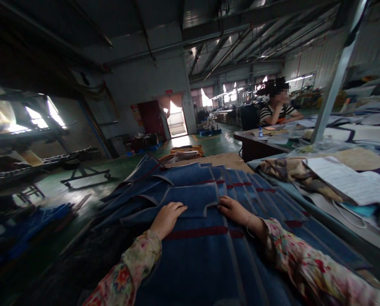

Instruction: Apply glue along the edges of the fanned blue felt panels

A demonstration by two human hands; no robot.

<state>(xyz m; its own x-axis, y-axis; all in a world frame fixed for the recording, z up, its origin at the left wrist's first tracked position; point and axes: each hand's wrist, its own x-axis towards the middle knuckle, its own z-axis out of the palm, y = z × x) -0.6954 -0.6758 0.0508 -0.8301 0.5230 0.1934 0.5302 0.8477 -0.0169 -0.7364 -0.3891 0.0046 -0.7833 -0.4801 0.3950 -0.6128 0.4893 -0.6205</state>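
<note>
Many dark blue fabric panels lie overlapped in front of me, with grey edges and dark red strips. On top lies a smaller blue fabric piece with a notched corner at its right. My left hand rests on this piece, its fingers stretched out to the right. At the piece's right edge, beside the notch, my right hand has its fingers bent and pressed together on the cloth edge. The right fingertips are partly hidden. A dark red strip runs across the panel just below my hands.
A brown board shows behind the panels. To the right, a table holds piled cloth and a written paper sheet. A metal post rises there. A person in a striped shirt sits beyond. Left stands a wheeled rack base.
</note>
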